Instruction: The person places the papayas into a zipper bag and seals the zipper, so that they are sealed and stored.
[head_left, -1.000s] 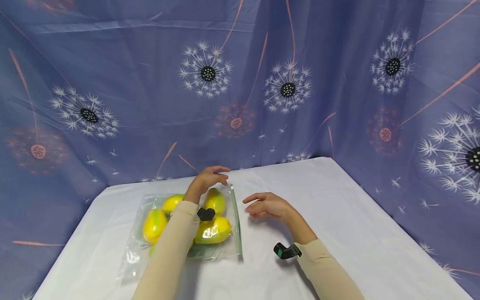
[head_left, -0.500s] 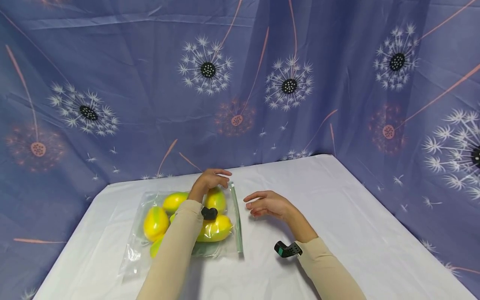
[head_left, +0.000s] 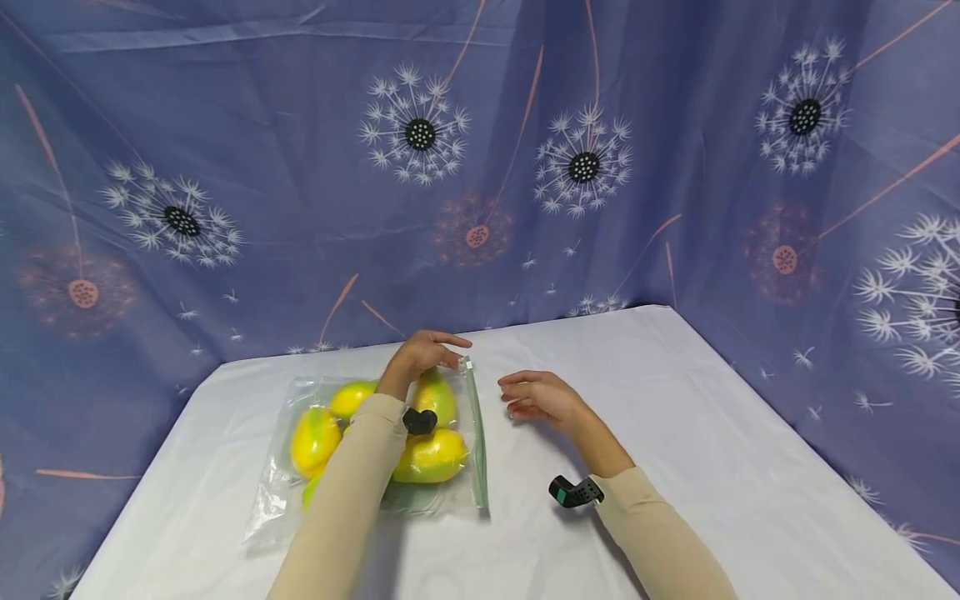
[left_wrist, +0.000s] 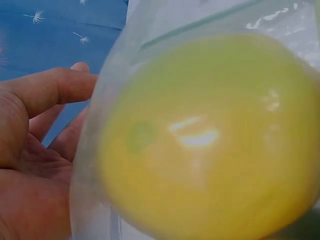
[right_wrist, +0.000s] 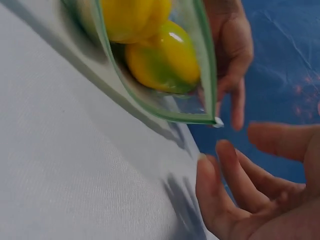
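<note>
A clear zip bag [head_left: 262, 525] lies on the white table with several yellow-green mangoes [head_left: 315, 442] inside. Its green zip strip [head_left: 480, 450] runs down the right side. Seen from the right wrist, the strip's two edges stand apart, meeting at a white slider [right_wrist: 218, 122]. My left hand [head_left: 427, 357] is at the bag's far right corner, fingers loosely extended behind the plastic. One mango [left_wrist: 210, 130] fills most of the left wrist view. To the right of the zip, my right hand [head_left: 546, 397] hovers above the table with relaxed fingers, holding nothing.
The white-covered table [head_left: 675, 400] extends to the right of both arms. Behind it and along its sides hangs a blue curtain [head_left: 322, 167] printed with dandelions. My left sleeve [head_left: 337, 500] crosses over the bag and hides some of the mangoes.
My right hand has risen and shifted slightly right, away from the bag. My left hand has edged a little right at the bag's corner. The head view has tilted slightly.
</note>
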